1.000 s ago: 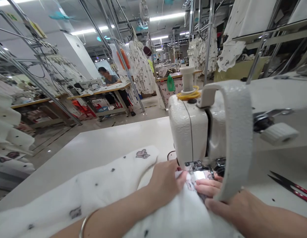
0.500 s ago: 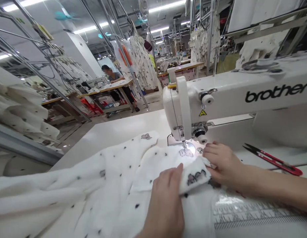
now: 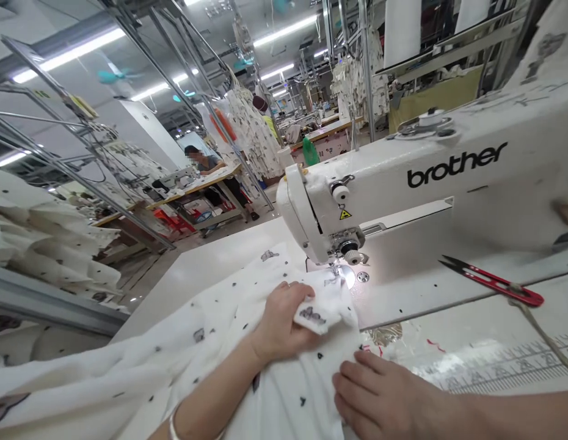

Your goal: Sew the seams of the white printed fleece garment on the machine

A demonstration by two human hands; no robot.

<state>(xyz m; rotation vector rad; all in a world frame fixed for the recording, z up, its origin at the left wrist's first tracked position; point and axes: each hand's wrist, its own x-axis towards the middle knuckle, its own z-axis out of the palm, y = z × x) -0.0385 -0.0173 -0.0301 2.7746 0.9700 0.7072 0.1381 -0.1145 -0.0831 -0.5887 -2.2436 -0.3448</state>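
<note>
White fabric [image 3: 284, 397] with small dark prints lies across the machine bed, its upper end at the needle of a white sewing machine [image 3: 311, 208]. My left hand [image 3: 284, 318] is closed on a turned-over flap of this fabric just in front of the lit needle plate [image 3: 345, 276]; a grey printed motif shows on the flap. My right hand [image 3: 385, 391] is at the fabric's right edge, lower down, with its fingers curled over the edge. Its thumb is hidden.
Red-handled thread snips [image 3: 499, 284] lie on the bed to the right. A clear ruler [image 3: 508, 363] runs along the front right. Hanging fabric [image 3: 50, 244] and a metal rail stand at left. Farther back, a person [image 3: 206, 162] sits at another sewing table.
My right hand has left the needle area and come down to the fabric's lower right edge. My left hand has moved up and now grips the flap. The view has shifted right.
</note>
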